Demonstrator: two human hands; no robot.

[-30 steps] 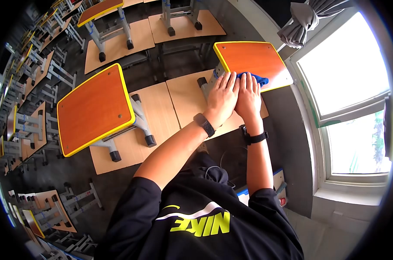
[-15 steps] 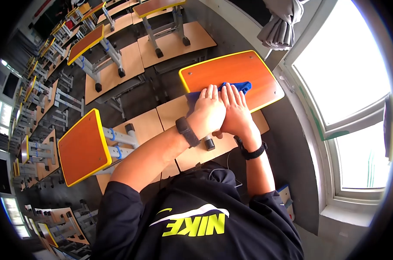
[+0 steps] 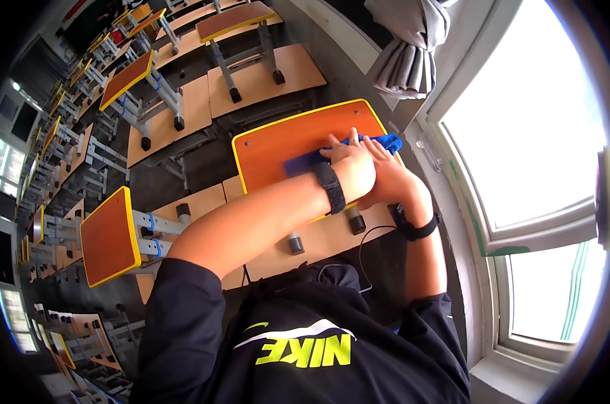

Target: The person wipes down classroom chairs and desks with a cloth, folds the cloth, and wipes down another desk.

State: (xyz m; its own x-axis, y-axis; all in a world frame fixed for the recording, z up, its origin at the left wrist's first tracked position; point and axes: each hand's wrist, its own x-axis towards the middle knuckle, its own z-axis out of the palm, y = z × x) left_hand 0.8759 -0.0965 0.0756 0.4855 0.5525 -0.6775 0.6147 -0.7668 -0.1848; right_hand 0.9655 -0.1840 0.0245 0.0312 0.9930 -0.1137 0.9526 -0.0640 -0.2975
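Observation:
A blue cloth (image 3: 388, 143) lies on the orange, yellow-edged seat (image 3: 271, 151) of a stool standing on a desk. My right hand (image 3: 394, 178) rests on the cloth near the seat's right side, its fingers stretched out flat. Crossing over it at the wrist side, my left hand (image 3: 351, 167) has its fingers spread, and it overlaps part of the right one. A darker blue, blurred part of the cloth extends to the left of my left hand. How the cloth lies beneath the palms is hidden.
Another stool (image 3: 108, 236) stands to the left. Beyond are rows of desks (image 3: 268, 79) with stools on top. On the right are a window frame (image 3: 477, 222) and a tied grey curtain (image 3: 409, 54). A thin cable (image 3: 361, 252) hangs by the near desk edge.
Both hands and the cloth have moved to the right across the seat. My left hand's fingers have spread and now overlap the right hand more. The view has shifted too.

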